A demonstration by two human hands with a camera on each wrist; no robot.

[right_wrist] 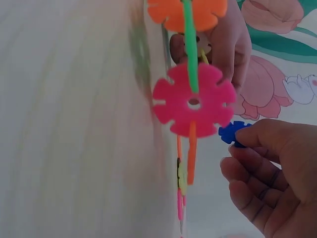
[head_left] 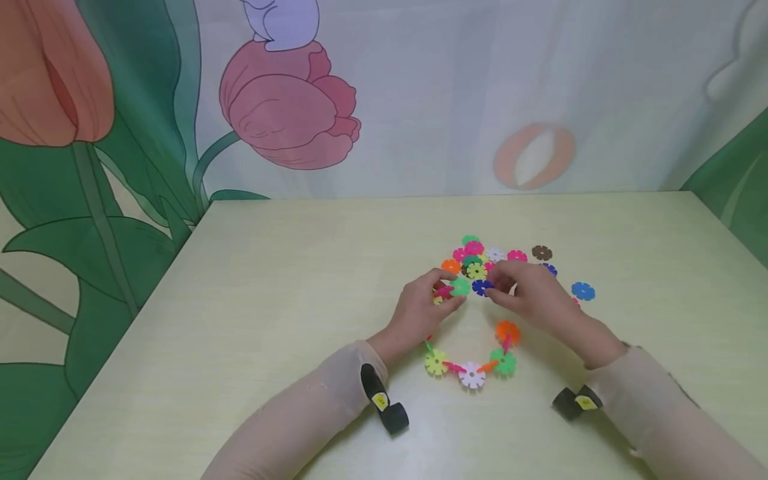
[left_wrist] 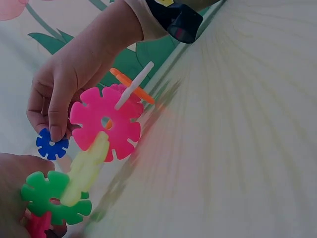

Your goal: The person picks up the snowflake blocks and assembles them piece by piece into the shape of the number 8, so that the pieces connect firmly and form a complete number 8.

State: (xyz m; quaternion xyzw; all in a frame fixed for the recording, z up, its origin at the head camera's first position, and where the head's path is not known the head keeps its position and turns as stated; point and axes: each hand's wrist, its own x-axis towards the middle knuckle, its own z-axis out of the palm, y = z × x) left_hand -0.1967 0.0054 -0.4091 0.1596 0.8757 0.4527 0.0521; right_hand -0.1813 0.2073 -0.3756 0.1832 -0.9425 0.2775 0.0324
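Hands half-curled: left hand (head_left: 417,307) grips linked discs (head_left: 461,287), right hand (head_left: 536,292) pinches a blue disc (head_left: 481,287).

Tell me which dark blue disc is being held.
The front disc, pinched by the right hand; the other dark blue disc lies beyond that hand, unheld.

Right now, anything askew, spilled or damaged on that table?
Nothing stands out as spilled or damaged. The linked chain of multicoloured notched plastic discs shows no visible cracks, though the left hand hides part of it. One bright blue, flower-shaped plastic disc looks slightly stray, lying right of the loose multicoloured pile.
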